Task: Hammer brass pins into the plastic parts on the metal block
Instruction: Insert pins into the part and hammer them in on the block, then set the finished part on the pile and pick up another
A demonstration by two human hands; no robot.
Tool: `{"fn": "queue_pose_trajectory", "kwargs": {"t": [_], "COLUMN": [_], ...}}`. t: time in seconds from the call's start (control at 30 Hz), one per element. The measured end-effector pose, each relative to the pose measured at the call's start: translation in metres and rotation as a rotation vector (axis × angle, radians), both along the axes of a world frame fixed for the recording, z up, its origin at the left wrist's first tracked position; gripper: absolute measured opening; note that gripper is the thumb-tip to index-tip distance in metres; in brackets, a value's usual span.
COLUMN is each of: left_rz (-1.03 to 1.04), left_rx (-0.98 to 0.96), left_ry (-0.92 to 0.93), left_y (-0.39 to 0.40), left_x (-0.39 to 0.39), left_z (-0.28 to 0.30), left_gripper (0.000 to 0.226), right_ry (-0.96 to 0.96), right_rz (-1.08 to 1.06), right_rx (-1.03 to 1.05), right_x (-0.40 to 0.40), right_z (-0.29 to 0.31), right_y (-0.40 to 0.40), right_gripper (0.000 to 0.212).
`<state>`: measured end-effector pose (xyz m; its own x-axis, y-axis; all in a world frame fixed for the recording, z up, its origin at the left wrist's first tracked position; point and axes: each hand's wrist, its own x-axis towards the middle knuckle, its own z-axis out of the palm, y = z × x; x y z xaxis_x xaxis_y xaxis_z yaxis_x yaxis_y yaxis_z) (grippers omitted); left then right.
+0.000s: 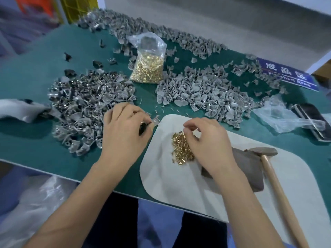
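left hand (pixel 123 129) pinches a plastic part (pixel 155 121); right hand (pixel 206 140), fingers curled, picks at brass pins (pixel 180 149)

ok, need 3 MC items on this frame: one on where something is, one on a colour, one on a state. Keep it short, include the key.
1. Where does the hammer lie?
A. On the white mat, its head on the metal block
B. Inside the bag of pins
C. In the left hand

2. What colour is the table cover?
A. Red
B. Teal green
C. Yellow

3. What is the right hand doing?
A. Swinging the hammer
B. Lying flat and idle off the table
C. Reaching with curled fingers into the loose brass pins

Key:
1 A: the wooden handle runs across the white mat at the right, with the head against the metal block.
2 B: teal shows between the grey parts.
3 C: its fingertips are at the loose brass pins; the left hand pinches a small plastic part.
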<state>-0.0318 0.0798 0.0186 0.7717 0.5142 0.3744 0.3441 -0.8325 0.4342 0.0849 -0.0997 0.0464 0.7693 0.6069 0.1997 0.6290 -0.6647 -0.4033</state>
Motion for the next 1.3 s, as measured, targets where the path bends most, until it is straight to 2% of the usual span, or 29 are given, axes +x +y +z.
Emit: {"fn": "queue_pose_trajectory", "kwargs": {"t": [0.07, 0.17, 0.37, 0.5, 0.73, 1.03, 1.2, 1.3], "left_rz": [0.026, 0.022, -0.055, -0.116, -0.167, -0.126, -0.067, 0.011], "left_rx": [0.024, 0.025, 0.042, 0.065, 0.105, 0.133, 0.159, 0.173], "left_ry": [0.032, -0.015, -0.169, -0.232, -0.172, -0.106, -0.073, -0.011], "left_y": [0.001, -0.006, -0.019, -0.027, -0.030, -0.031, -0.029, -0.029], "left_x": [0.001, 0.004, 0.010, 0.009, 0.010, 0.011, 0.010, 0.010], "left_z": [-0.003, -0.007, -0.014, -0.017, -0.018, -0.018, -0.022, -0.024], "left_gripper": [0.013, 0.020, 0.003, 0.002, 0.003, 0.008, 0.014, 0.028], "right_ry": [-0.002, -0.037, -0.003, -0.051, -0.042, -0.020, 0.043, 0.075], "right_rz": [-0.002, 0.038, 0.141, 0.151, 0.148, 0.135, 0.082, 0.053], "right_rx": [-0.062, -0.089, -0.234, -0.230, -0.192, -0.074, 0.053, 0.118], "right_x": [0.002, -0.001, -0.003, -0.004, -0.003, -0.001, 0.000, 0.001], "right_z": [-0.001, -0.005, -0.005, -0.007, -0.007, -0.010, -0.013, -0.015], "right_y": [0.001, 0.003, 0.007, 0.008, 0.006, 0.000, -0.003, -0.006], "right_gripper": [0.013, 0.018, 0.050, 0.037, 0.013, 0.006, 0.013, 0.013]}}
